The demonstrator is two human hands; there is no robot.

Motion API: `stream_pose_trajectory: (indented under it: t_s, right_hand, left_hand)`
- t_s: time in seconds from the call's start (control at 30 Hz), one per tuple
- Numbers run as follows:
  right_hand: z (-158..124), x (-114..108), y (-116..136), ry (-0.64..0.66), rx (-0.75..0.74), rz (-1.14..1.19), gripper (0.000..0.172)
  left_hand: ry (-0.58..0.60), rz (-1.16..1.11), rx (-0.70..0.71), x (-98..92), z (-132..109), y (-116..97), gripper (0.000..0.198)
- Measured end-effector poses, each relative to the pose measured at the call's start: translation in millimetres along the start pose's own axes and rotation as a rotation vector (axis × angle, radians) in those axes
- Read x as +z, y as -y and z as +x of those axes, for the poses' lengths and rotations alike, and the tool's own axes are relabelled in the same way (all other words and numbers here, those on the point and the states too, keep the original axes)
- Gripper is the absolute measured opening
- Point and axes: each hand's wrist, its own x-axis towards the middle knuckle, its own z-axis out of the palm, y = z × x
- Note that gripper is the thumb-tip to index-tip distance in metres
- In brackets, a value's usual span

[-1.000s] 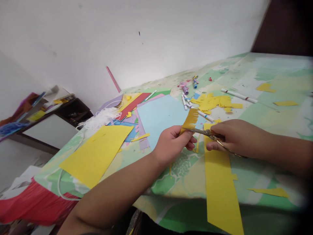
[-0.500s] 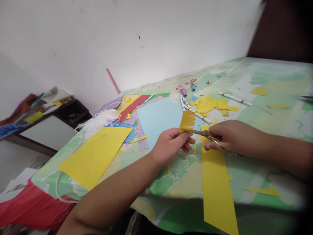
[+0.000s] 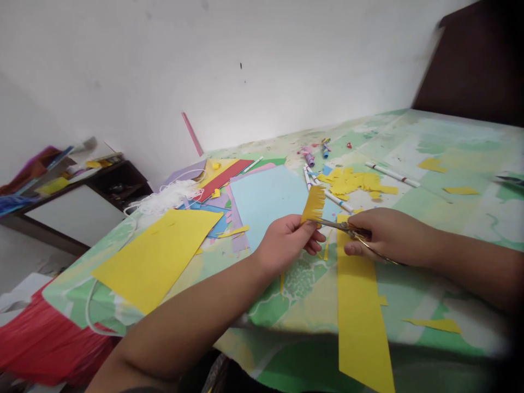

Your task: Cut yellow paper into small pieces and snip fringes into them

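Observation:
My left hand [image 3: 286, 240] pinches a small yellow paper piece [image 3: 314, 203] with a fringed top edge, held upright above the table. My right hand [image 3: 387, 234] grips gold-handled scissors [image 3: 341, 226], whose blades reach left to the base of that fringed piece. Under my right hand a long yellow paper strip [image 3: 360, 305] lies on the table and runs over its front edge. A large yellow sheet [image 3: 158, 256] lies to the left, and a light blue sheet [image 3: 270, 199] lies behind my left hand.
The table has a green patterned cover [image 3: 442, 207]. Yellow scraps [image 3: 356, 182], markers [image 3: 393, 174] and coloured paper sheets [image 3: 223, 177] lie toward the wall. White string [image 3: 167, 197] is piled at the left. A dark side table [image 3: 82, 202] stands further left, red fringed material [image 3: 49, 344] below.
Both hands have stayed together with the fringed piece and scissors. The view has shifted slightly, and the scissor blades sit a little further under the fringe.

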Motion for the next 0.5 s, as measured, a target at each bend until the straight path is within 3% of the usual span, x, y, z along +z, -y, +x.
stream_pose_trajectory:
  t_s: [0.5]
  right_hand:
    - [-1.1,-0.7,6.0,0.018,0.054,0.021,0.043]
  left_hand:
    - [-0.024,0.096,0.011,1.9,-0.1,-2.5,0.015]
